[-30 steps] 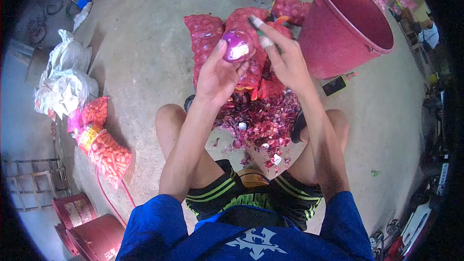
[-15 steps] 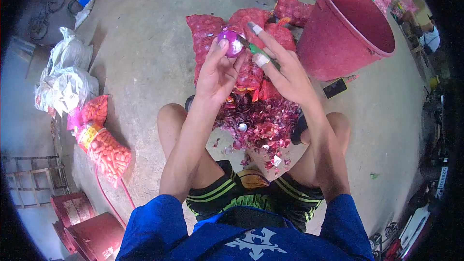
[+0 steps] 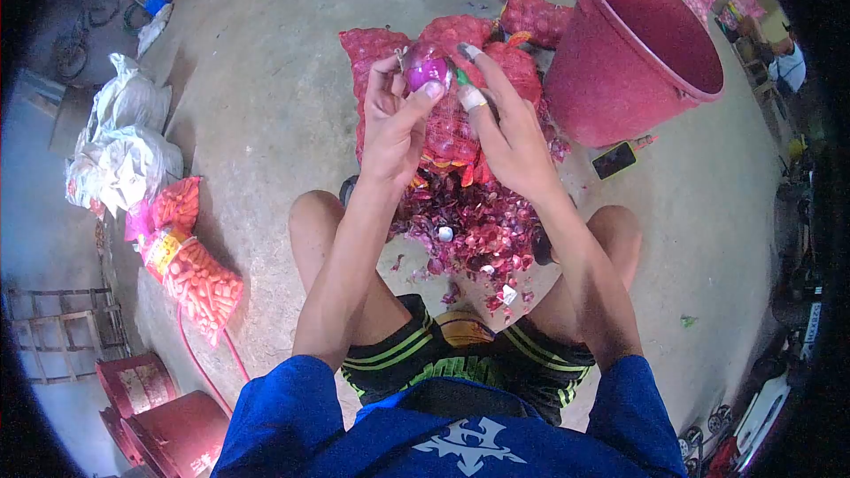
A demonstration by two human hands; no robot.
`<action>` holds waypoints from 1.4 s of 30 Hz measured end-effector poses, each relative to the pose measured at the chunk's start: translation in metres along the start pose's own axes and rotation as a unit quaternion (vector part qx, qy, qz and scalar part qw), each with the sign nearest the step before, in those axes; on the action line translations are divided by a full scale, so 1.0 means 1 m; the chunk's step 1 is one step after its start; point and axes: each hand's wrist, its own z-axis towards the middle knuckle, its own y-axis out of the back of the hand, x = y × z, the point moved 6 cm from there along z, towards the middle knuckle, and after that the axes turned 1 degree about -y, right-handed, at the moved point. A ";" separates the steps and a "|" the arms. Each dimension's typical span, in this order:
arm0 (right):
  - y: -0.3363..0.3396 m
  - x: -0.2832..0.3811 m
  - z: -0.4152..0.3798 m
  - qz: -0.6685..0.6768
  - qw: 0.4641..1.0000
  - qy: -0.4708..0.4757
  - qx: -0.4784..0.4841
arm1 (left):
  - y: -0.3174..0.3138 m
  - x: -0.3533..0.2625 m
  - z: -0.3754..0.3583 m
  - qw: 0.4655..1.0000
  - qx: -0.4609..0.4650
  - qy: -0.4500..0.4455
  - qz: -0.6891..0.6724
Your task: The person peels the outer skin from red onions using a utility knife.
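Note:
My left hand [image 3: 396, 124] is closed on a shiny purple-red onion [image 3: 428, 75], its thumb lying across the near side. Close against the onion's right side is my right hand [image 3: 506, 119], with white wraps on the thumb and a fingertip. It grips a small green-handled knife [image 3: 462, 78]; the blade is mostly hidden between the hands. Red mesh sacks of onions [image 3: 452, 137] lie just beneath and beyond both hands. A heap of loose onion skins [image 3: 482, 230] covers the floor between my feet.
A large dark-pink tub [image 3: 611, 80] stands at the right, with a phone [image 3: 614, 160] on the floor beside it. White sacks [image 3: 128, 155] and a bag of carrots [image 3: 202, 276] are at the left. Red metal containers [image 3: 173, 429] sit at lower left.
My left hand has turned the onion, and its thumb now crosses the near side. The knife has tilted and shows less. Both hands remain close together.

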 end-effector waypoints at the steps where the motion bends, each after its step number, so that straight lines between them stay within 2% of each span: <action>1: 0.000 -0.002 -0.001 -0.003 0.997 -0.073 0.020 | 0.001 0.001 0.001 1.000 0.005 0.007 0.011; 2: 0.002 -0.005 -0.002 -0.004 0.997 -0.074 0.020 | 0.002 0.001 0.003 1.000 0.004 0.008 0.011; 4: -0.001 -0.024 -0.002 0.084 0.978 -0.173 0.075 | 0.011 0.004 0.007 0.997 -0.013 0.053 0.054; 5: 0.005 -0.027 0.000 0.085 0.978 -0.174 0.075 | 0.015 0.002 0.008 0.997 -0.014 0.054 0.055; 7: 0.009 -0.029 0.001 0.250 0.925 -0.260 0.117 | 0.018 0.008 0.006 0.989 -0.030 0.145 0.021; 9: 0.018 -0.028 0.002 0.232 0.933 -0.256 0.097 | 0.018 0.008 0.005 0.989 -0.040 0.135 0.035; 11: 0.024 -0.030 0.005 0.188 0.954 -0.210 0.102 | 0.019 0.006 0.005 0.990 -0.055 0.120 0.051; 14: 0.024 -0.024 0.005 0.119 0.973 -0.161 0.114 | 0.014 0.004 0.001 0.987 -0.068 0.145 0.021; 18: 0.021 -0.004 0.005 0.046 0.982 -0.107 0.151 | 0.011 0.009 -0.001 0.984 -0.070 0.159 0.024; 20: 0.020 -0.002 0.005 0.026 0.989 -0.042 0.142 | 0.012 0.010 -0.003 0.985 -0.068 0.159 0.028; 21: 0.019 -0.003 0.004 0.019 0.990 -0.021 0.138 | 0.011 0.010 -0.003 0.984 -0.038 0.169 0.032; 23: 0.019 -0.001 0.008 0.002 0.989 0.103 0.103 | 0.011 0.012 -0.004 0.983 -0.010 0.180 0.037; 24: 0.021 0.002 0.008 0.002 0.989 0.103 0.103 | 0.009 0.011 -0.004 0.983 -0.004 0.181 0.026; 27: 0.021 0.000 0.010 0.006 0.992 -0.001 0.128 | 0.008 0.011 -0.005 0.983 -0.009 0.183 0.025; 29: 0.021 0.000 0.010 0.080 0.992 -0.001 0.101 | 0.008 0.010 -0.005 0.982 -0.020 0.183 0.033; 33: 0.018 0.003 0.009 0.084 0.991 -0.020 0.099 | 0.013 0.006 -0.003 0.985 0.010 0.171 0.002; 35: 0.018 -0.002 0.011 0.125 0.989 0.026 0.069 | 0.016 0.005 -0.002 0.985 0.026 0.171 0.005; 38: 0.023 -0.008 0.013 0.085 0.995 0.005 0.055 | 0.012 -0.001 -0.002 0.985 0.060 0.159 0.001; 40: 0.029 -0.016 0.018 0.059 0.997 0.010 0.048 | 0.004 -0.005 -0.004 0.981 0.132 0.138 -0.018; 42: 0.032 -0.014 0.018 0.017 0.999 0.024 0.042 | 0.006 -0.001 -0.007 0.982 0.115 0.147 0.001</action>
